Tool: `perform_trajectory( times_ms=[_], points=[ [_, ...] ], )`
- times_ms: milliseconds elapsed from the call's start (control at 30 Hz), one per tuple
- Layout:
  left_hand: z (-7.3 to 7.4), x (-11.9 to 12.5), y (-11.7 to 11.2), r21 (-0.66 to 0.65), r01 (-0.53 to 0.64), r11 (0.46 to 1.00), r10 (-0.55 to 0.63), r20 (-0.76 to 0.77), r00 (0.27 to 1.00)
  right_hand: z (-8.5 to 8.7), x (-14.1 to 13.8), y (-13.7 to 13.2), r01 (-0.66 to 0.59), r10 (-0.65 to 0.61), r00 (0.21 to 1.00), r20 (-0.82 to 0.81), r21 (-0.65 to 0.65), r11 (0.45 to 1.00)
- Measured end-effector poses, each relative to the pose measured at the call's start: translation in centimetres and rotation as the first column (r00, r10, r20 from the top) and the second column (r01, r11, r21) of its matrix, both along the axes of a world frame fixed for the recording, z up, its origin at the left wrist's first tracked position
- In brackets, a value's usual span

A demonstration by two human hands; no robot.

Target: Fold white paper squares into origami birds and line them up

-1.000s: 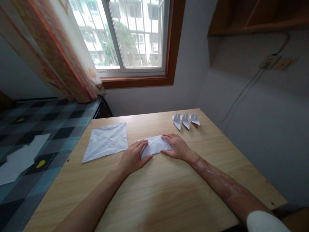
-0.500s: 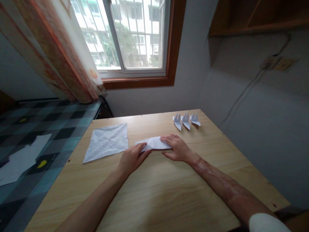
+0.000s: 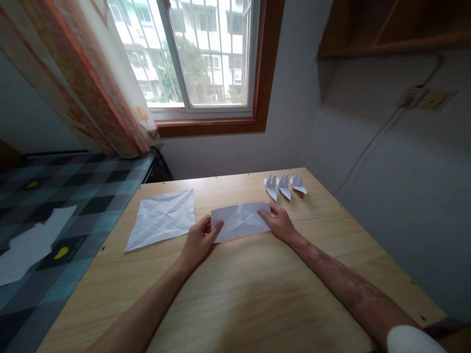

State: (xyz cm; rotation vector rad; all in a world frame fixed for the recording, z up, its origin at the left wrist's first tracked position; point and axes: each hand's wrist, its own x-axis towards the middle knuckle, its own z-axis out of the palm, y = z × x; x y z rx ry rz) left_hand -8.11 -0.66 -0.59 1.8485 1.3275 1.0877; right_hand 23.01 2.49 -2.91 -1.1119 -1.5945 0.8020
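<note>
A creased white paper (image 3: pixel 241 220), folded into a rectangle, is lifted a little off the wooden table (image 3: pixel 257 294) between both hands. My left hand (image 3: pixel 198 241) pinches its left edge with thumb on top. At the paper's right edge, my right hand (image 3: pixel 280 223) holds it with the fingers closed. A second creased white sheet (image 3: pixel 164 219) lies flat on the table to the left of my left hand. Three small folded paper figures (image 3: pixel 284 185) stand in a row at the far right of the table, beyond my right hand.
The table stands against a grey wall below a window (image 3: pixel 206 54) with a patterned curtain (image 3: pixel 84 78). To the left is a bed with a checked cover (image 3: pixel 55 206) and white paper (image 3: pixel 29 242) lying on it. A shelf (image 3: pixel 390 24) hangs at the upper right.
The hands were pressing the folded paper flat on the table. Now they have moved to its two ends and raised it, showing a wider face.
</note>
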Motion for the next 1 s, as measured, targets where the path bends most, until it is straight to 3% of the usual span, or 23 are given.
perform_trajectory(
  times_ms=[67,133,200,267,367,433,500,700,833,1000],
  points=[
    [-0.2,0.1,0.2,0.066,-0.069,0.995,0.072,-0.044,0.996,-0.1,0.0,0.3,0.007,-0.008,0.997,0.076,0.01,1.0],
    [-0.2,0.2,0.2,0.226,-0.131,0.965,0.166,-0.141,0.976,-0.2,0.0,0.4,0.011,-0.017,0.984,0.179,0.033,0.999],
    [0.3,0.4,-0.1,0.374,-0.077,0.924,0.187,-0.266,0.946,-0.1,0.0,0.5,0.011,-0.027,0.965,0.263,0.063,0.998],
    [0.8,0.6,-0.5,0.403,0.105,0.909,0.079,-0.415,0.906,0.0,0.1,0.6,0.005,-0.036,0.946,0.322,0.096,0.995],
    [1.3,1.0,-1.0,0.279,0.411,0.868,-0.187,-0.582,0.791,0.2,0.1,0.5,-0.035,-0.014,0.93,0.368,0.126,0.991],
    [1.2,1.2,-1.2,0.185,0.503,0.844,-0.292,-0.628,0.722,0.4,0.0,0.4,-0.074,0.013,0.929,0.369,0.152,0.986],
    [1.0,1.1,-1.1,0.128,0.514,0.848,-0.325,-0.639,0.697,0.7,-0.1,0.0,-0.135,0.053,0.925,0.376,0.197,0.971],
    [0.6,0.8,-1.0,0.127,0.492,0.861,-0.337,-0.583,0.739,2.0,-0.8,-1.7,-0.436,0.217,0.766,0.605,0.24,0.867],
    [0.6,1.0,-1.1,0.133,0.443,0.886,-0.31,-0.541,0.782,2.4,-0.9,-2.2,-0.491,0.244,0.7,0.672,0.204,0.847],
    [0.3,1.1,-0.8,0.181,0.386,0.905,-0.247,-0.516,0.821,1.9,-0.8,-1.9,-0.505,0.25,0.696,0.673,0.213,0.836]
  ],
)
